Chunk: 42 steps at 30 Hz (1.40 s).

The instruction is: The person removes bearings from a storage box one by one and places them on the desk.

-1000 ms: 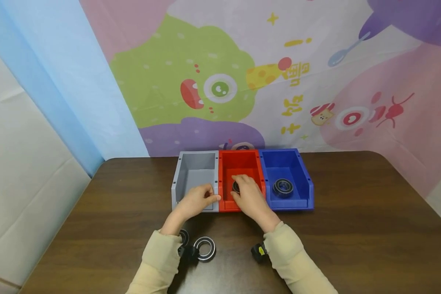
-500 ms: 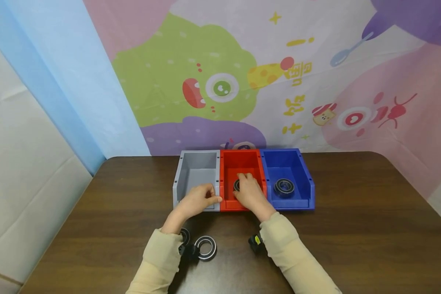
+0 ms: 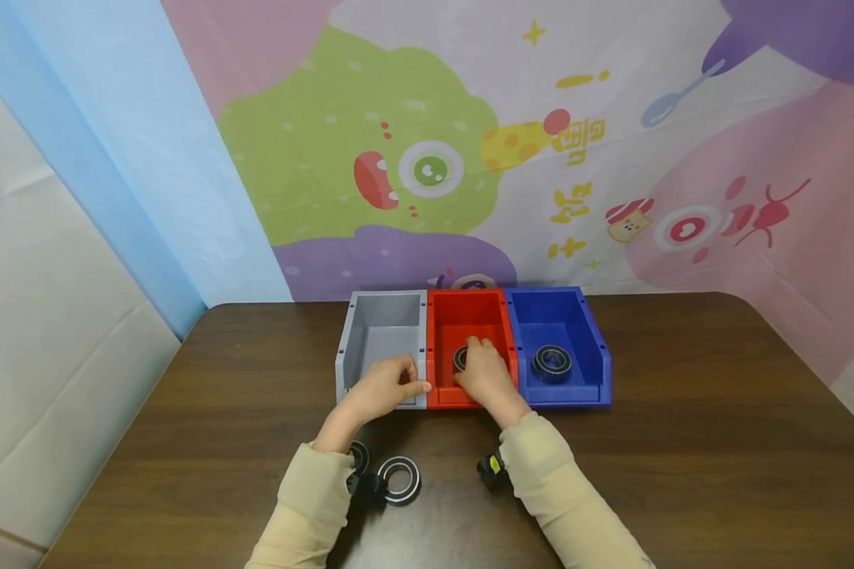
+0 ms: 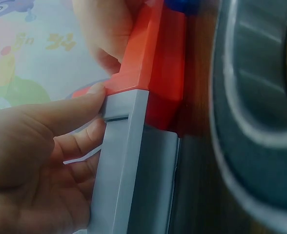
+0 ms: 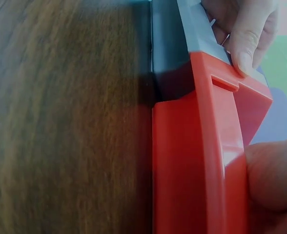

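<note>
Three joined bins stand in a row: grey (image 3: pixel 390 310), red (image 3: pixel 462 307) and blue (image 3: pixel 546 304). My left hand (image 3: pixel 383 389) grips the grey bin's front edge beside the red one; in the left wrist view that hand (image 4: pixel 41 146) has its thumb on the corner and its fingers curled behind the wall. Inside the red bin, my right hand (image 3: pixel 487 375) pinches a black ring bearing (image 3: pixel 459 359), partly hidden by the fingers. Only part of this hand (image 5: pixel 275 180) shows in the right wrist view, behind the red wall.
Another bearing (image 3: pixel 551 363) lies in the blue bin. On the brown table (image 3: pixel 683 442), a ring bearing (image 3: pixel 399 480) lies near the left wrist, with one (image 3: pixel 358 457) partly covered by the sleeve. A patterned cloth (image 3: pixel 370 95) hangs behind the bins.
The right hand's fingers have drawn closer together around the bearing in the red bin, and its forearm has shifted slightly left. My left hand stays at the grey bin's edge.
</note>
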Tool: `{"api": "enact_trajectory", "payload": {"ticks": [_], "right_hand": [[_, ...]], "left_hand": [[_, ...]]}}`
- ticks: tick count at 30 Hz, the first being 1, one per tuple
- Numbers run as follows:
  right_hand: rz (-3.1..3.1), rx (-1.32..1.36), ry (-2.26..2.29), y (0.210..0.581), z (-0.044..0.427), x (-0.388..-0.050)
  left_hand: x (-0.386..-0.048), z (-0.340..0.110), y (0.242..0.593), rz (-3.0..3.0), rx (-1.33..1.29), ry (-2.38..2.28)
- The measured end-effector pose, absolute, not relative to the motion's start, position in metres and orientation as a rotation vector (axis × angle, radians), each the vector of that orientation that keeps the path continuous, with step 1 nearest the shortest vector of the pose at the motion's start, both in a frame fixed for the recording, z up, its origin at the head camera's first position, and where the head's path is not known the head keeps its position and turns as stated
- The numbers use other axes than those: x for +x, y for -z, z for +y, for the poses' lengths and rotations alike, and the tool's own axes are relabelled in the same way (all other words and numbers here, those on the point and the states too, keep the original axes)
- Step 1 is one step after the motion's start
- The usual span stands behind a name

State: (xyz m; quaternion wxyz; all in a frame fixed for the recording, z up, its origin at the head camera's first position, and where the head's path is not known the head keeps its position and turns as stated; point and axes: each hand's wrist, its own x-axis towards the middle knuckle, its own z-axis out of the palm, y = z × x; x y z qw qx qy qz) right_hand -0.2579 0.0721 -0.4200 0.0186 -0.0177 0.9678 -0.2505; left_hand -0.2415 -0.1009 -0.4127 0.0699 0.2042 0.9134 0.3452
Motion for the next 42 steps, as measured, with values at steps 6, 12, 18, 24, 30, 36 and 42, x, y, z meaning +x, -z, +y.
{"api": "enact_trajectory", "payload": {"ticks": [6,12,18,24,30,36,42], "right_hand": [[3.001,-0.048,0.786,0.4197,0.0720,-0.2569],[3.030,-0.078,0.778,0.4194,0.0731,-0.2558],[3.035,-0.107,0.757,0.4193,0.0740,-0.2569],[3.025,-0.110,0.769,0.4217,0.0739,-0.2576],[3.027,-0.115,0.790,0.4255,0.0736,-0.2566],[3.021,-0.114,0.830,0.4256,0.0740,-0.2555],[3.015,-0.124,0.885,0.4269,0.0755,-0.2553]], "left_hand": [[-0.2395,-0.1009,0.4115,2.740,0.626,-1.055],[-0.2391,-0.1007,0.4112,2.738,0.633,-1.062],[-0.2399,-0.1003,0.4107,2.733,0.628,-1.079],[-0.2409,-0.1006,0.4120,2.737,0.626,-1.073],[-0.2406,-0.1011,0.4124,2.750,0.615,-1.051],[-0.2408,-0.1011,0.4129,2.748,0.629,-1.052],[-0.2393,-0.1013,0.4104,2.733,0.625,-1.055]]}}
